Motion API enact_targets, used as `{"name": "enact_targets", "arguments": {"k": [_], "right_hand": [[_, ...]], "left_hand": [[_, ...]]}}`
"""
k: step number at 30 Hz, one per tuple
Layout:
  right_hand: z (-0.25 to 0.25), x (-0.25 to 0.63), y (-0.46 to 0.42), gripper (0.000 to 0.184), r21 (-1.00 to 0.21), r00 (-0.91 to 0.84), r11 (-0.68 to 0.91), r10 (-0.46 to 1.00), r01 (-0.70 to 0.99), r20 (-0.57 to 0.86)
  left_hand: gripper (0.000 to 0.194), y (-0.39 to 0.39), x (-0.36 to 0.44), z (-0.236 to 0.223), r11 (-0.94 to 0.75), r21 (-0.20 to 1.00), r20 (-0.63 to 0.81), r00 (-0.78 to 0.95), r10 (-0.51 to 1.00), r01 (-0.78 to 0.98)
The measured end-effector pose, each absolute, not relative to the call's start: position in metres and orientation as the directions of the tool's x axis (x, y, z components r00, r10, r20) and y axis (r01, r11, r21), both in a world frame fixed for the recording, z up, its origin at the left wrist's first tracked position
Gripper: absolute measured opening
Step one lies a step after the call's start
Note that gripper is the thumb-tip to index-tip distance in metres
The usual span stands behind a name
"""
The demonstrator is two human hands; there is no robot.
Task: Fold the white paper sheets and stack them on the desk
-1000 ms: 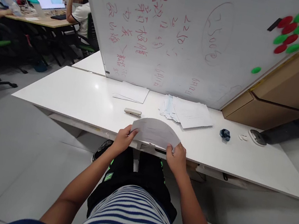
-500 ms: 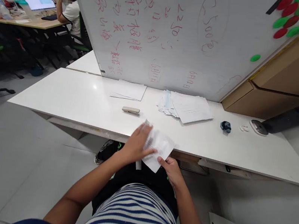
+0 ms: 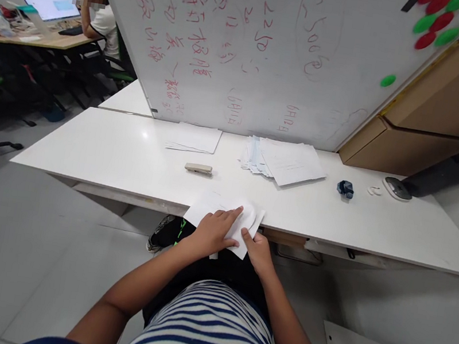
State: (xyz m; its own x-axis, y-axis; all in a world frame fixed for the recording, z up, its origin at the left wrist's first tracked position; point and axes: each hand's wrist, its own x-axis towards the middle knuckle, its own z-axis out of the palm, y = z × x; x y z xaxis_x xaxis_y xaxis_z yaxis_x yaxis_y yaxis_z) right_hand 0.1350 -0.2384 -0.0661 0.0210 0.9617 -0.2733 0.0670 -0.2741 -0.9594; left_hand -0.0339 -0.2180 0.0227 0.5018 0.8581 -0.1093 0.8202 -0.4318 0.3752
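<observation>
White sheets of paper (image 3: 203, 205) are tilted over the desk's front edge, one of them bent into a curve at the right. My right hand (image 3: 260, 252) grips their lower right corner, thumb on top. Across the face of the sheets lies my left hand (image 3: 215, 231), fingers stretched out and thumb apart, touching the paper. A beige stapler (image 3: 198, 169) rests on the desk just beyond the sheets. Behind it is a thin stack of paper (image 3: 193, 138). Farther right sits a messier paper pile (image 3: 294, 163), with a light blue strip at its left side.
The white desk (image 3: 107, 147) backs onto a whiteboard (image 3: 240, 51) with red writing and magnets. On the right stand a dark blue small object (image 3: 345, 188), a computer mouse (image 3: 397, 188), a black bottle (image 3: 451, 172) and cardboard boxes (image 3: 434, 88). A person (image 3: 108, 25) sits at a far-left desk.
One second ago both hands held the curved sheets by their two sides. Since then my left hand has let go of the left side and moved across the paper, while my right hand kept its grip.
</observation>
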Motion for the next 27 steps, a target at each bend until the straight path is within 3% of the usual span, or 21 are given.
{"name": "enact_targets", "arguments": {"k": [4, 7, 12, 14, 17, 23, 27], "right_hand": [[-0.066, 0.138, -0.240, 0.055, -0.945, -0.019, -0.325, 0.946, -0.037, -0.325], [-0.063, 0.141, -0.245, 0.052, -0.920, -0.116, -0.359, 0.932, -0.156, -0.344], [-0.059, 0.146, -0.255, 0.046, -0.927, -0.254, -0.353, 0.915, -0.126, -0.314], [-0.060, 0.145, -0.257, 0.046, -0.933, -0.270, -0.351, 0.909, -0.083, -0.318], [-0.063, 0.144, -0.258, 0.050, -0.926, -0.271, -0.363, 0.906, -0.101, -0.326], [-0.064, 0.145, -0.253, 0.047, -0.928, -0.272, -0.356, 0.909, -0.109, -0.317], [-0.064, 0.147, -0.252, 0.047, -0.936, -0.264, -0.342, 0.913, -0.078, -0.311]], "left_hand": [[0.083, -0.211, -0.044, 0.025, -0.332, 0.395, -0.108, 0.402, 0.909, 0.857], [0.074, -0.205, -0.061, 0.032, -0.194, 0.544, -0.067, 0.273, 0.960, 0.816], [0.067, -0.192, -0.096, 0.050, 0.081, 0.913, -0.067, -0.050, 0.997, 0.399], [0.066, -0.189, -0.110, 0.053, 0.126, 0.964, -0.094, -0.140, 0.986, 0.236], [0.066, -0.188, -0.123, 0.051, 0.167, 0.978, -0.136, -0.227, 0.964, 0.127], [0.053, -0.201, -0.115, 0.044, 0.194, 0.981, -0.194, -0.012, 0.981, 0.011], [0.055, -0.208, -0.100, 0.042, 0.218, 0.976, -0.219, 0.073, 0.973, 0.024]]}}
